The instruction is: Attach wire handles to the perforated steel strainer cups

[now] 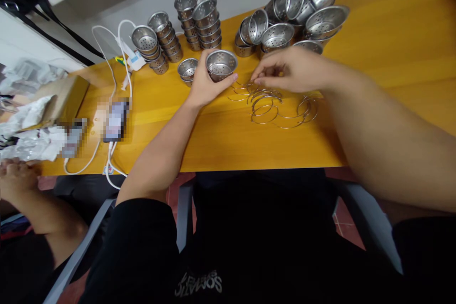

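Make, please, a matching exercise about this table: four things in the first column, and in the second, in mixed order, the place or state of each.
Column 1
1. left hand
2. right hand
3. wire rings
4. cardboard box

Column 2
A. brown, towards the left end of the table
B. grips a metal cup with small holes
C. thin and shiny, spread loosely on the wood
D. empty of any cup, fingertips near some thin wire

Right pairs: 1-B, 2-D, 3-C, 4-A
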A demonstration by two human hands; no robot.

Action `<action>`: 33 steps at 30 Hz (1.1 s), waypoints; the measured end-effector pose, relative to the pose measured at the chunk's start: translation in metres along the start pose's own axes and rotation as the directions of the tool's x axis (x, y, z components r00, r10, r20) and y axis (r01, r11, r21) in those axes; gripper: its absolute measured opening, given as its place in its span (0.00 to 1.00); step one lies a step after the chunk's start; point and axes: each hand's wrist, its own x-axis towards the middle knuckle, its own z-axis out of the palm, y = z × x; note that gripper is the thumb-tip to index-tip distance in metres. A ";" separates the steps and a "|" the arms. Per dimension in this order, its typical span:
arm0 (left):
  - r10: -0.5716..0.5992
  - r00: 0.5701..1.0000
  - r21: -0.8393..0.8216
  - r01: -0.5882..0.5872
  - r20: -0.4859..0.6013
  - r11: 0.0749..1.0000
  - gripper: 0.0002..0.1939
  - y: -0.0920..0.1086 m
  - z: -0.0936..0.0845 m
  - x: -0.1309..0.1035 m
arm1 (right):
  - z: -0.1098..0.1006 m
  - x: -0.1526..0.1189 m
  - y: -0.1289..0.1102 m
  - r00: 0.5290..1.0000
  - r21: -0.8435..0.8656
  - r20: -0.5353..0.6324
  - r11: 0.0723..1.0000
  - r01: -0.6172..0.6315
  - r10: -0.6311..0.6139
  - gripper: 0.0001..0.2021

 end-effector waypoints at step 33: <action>-0.123 0.986 -0.056 0.130 0.109 0.990 0.57 0.067 0.020 -0.001 | 0.048 0.023 -0.022 0.869 0.003 -0.400 0.949 -0.315 0.290 0.30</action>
